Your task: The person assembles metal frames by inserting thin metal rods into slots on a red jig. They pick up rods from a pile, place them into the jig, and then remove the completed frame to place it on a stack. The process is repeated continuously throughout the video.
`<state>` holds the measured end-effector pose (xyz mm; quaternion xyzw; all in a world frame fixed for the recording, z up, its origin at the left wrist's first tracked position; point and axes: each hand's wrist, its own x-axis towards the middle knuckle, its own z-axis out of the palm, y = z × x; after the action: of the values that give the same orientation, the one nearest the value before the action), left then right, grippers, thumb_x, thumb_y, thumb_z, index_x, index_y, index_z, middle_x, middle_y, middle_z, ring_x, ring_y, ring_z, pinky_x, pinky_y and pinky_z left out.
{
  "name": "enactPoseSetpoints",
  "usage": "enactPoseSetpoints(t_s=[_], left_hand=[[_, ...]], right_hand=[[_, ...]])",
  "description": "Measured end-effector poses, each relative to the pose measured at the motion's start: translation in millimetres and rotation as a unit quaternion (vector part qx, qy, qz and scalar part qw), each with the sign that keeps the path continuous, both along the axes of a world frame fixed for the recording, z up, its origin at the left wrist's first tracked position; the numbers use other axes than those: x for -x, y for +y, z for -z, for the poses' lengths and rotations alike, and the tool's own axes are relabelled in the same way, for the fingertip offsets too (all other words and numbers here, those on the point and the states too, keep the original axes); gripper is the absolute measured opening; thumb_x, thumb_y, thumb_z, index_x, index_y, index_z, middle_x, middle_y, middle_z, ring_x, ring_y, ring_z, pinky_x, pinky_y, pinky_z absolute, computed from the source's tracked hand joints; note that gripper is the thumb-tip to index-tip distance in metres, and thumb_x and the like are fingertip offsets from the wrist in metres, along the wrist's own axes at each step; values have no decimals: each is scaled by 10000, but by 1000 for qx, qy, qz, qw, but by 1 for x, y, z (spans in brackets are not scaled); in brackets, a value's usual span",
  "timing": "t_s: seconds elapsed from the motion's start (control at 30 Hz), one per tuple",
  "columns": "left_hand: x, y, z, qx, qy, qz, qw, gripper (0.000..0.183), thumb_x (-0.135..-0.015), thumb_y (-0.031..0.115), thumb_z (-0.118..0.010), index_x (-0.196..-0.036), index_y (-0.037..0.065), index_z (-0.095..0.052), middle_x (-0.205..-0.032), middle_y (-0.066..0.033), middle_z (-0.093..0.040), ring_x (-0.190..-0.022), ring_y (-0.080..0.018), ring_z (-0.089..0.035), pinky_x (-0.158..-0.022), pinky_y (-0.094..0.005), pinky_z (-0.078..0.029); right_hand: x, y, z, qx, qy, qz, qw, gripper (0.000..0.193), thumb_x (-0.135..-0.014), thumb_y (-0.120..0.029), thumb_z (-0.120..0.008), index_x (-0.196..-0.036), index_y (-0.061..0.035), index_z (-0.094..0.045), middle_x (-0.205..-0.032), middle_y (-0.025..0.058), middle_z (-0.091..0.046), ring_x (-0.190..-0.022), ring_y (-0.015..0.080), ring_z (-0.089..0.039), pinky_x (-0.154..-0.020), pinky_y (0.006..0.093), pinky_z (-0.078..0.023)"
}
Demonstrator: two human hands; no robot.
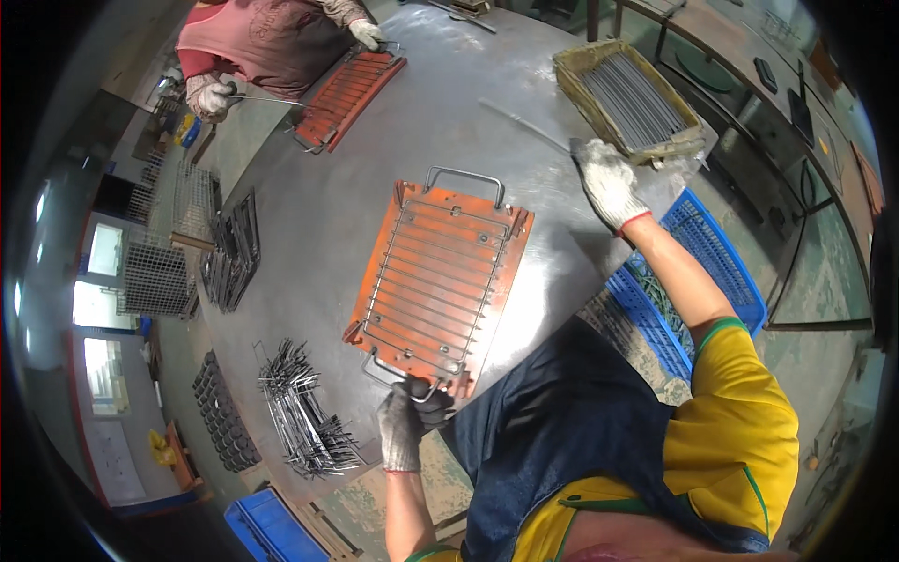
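Note:
An orange metal jig (510,281) lies on the steel table in front of me. Thin wires run across it in a ladder-like grid (431,298), and a bent wire handle (465,172) sticks out at its far end. At the near end, my gloved left hand (413,412) is closed on a similar wire handle (377,373), its fingertips partly in shadow. My gloved right hand (609,183) is stretched out to the right, beside a tray of rods. A thin straight metal rod (524,125) points left from its closed fingers, just over the tabletop.
A worn yellowish tray (582,91) holds many grey rods. Blue crates (726,253) stand off the table's right edge. Bent wire pieces (304,412) and dark wire frames (231,251) are piled on the left. Across the table, a gloved co-worker works at another orange jig (351,94).

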<state>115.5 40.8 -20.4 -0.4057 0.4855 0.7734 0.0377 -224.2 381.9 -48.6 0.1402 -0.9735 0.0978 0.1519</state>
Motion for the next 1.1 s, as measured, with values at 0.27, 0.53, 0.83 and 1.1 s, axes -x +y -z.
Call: enactPoseSetpoints(t_s=[0.27, 0.53, 0.83, 1.1], left_hand=[[61, 23, -17, -204, 84, 60, 973, 358, -963, 484, -487, -827, 155, -525, -623, 79, -286, -537, -67, -254, -480, -215, -229], [134, 31, 4, -107, 142, 45, 983, 384, -1008, 401, -458, -993, 29, -549, -792, -176, -627, -670, -270, -652, -583, -313, -537], [211, 62, -13, -4, 174, 62, 983, 344, -1028, 387, -432, -888, 79, -496, -666, -15, -458, -546, -127, -475, -494, -252, -411], [184, 54, 23, 201, 294, -70, 932, 294, -1010, 258, -500, -1100, -16, -559, -818, -124, -639, -694, -209, -652, -608, -282, -528]], right_hand=[[-35, -13, -26, 92, 192, -85, 973, 350, -831, -225, -644, -1150, -90, -597, -1027, 166, -583, -960, 334, -590, -790, 429, -497], [-77, -51, -14, 148, -87, -123, 978, 188, -891, -287, -573, -1004, -152, -640, -834, 123, -597, -786, 301, -628, -658, 442, -503], [-71, -66, -19, 149, -130, -91, 976, 133, -862, -223, -599, -927, -111, -626, -831, 161, -640, -800, 353, -650, -665, 476, -518], [-45, -75, -33, 52, -183, -124, 974, 208, -895, -224, -507, -947, -39, -586, -876, 181, -660, -839, 342, -658, -739, 454, -521]])
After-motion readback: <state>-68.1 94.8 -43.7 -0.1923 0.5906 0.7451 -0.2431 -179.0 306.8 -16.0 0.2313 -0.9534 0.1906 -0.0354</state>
